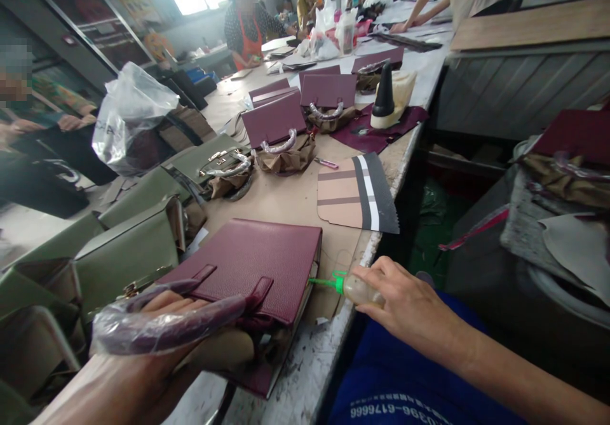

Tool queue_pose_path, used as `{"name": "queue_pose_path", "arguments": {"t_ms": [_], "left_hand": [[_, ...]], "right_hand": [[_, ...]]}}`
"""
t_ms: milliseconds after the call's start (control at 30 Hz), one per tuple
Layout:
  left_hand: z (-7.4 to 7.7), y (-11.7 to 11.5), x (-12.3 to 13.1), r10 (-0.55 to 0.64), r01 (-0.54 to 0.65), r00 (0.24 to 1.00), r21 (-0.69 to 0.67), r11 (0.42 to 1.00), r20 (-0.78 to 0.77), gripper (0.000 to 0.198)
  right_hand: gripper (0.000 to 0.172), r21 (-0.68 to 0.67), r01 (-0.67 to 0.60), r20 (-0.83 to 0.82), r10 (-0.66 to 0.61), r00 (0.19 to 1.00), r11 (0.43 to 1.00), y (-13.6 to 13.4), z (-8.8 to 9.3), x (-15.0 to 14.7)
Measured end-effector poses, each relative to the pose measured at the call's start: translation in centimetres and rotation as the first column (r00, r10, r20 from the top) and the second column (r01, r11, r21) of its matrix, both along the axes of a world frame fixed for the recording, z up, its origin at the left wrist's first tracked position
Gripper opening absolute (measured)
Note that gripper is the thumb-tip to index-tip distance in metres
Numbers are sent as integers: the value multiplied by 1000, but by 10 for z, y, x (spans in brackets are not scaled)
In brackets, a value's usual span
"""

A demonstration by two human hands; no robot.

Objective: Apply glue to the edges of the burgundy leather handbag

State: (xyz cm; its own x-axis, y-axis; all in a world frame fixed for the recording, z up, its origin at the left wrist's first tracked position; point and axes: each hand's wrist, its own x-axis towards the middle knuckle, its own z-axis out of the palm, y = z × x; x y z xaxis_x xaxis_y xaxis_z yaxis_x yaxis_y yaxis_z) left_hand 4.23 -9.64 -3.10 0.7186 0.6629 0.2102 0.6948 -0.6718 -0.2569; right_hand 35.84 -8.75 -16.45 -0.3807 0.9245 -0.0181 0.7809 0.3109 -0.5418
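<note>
A maroon leather handbag (252, 263) lies flat at the near edge of the worktable (286, 202). Its handle (162, 323) is wrapped in clear plastic. My left hand (157, 349) grips the bag under that handle, fingers curled round it. My right hand (405, 304) is closed on a small clear glue bottle (357, 288). The bottle's green nozzle (324, 281) points at the bag's right side edge.
Olive green handbags (128, 247) crowd the left. More maroon bags (274, 120) stand farther back. A striped pattern card (357, 193) lies at the table's right edge, with a black cone (384, 94) behind. Other people work at the far end and left. Bins stand right.
</note>
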Motion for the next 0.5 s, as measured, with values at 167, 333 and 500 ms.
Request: {"name": "queue_pose_path", "arguments": {"t_ms": [167, 333, 500], "left_hand": [[-10, -4, -1, 74, -68, 990, -54, 996, 122, 36], [-6, -3, 0, 87, -79, 992, -79, 994, 96, 37], [3, 1, 2, -3, 5, 999, -58, 998, 36, 51]], "right_hand": [[52, -46, -82, -73, 78, 994, 996, -12, 13, -3], [49, -34, -34, -87, 31, 996, 999, -4, 12, -4], [45, 18, -8, -22, 8, 1000, 1000, 9, 0, -6]]}}
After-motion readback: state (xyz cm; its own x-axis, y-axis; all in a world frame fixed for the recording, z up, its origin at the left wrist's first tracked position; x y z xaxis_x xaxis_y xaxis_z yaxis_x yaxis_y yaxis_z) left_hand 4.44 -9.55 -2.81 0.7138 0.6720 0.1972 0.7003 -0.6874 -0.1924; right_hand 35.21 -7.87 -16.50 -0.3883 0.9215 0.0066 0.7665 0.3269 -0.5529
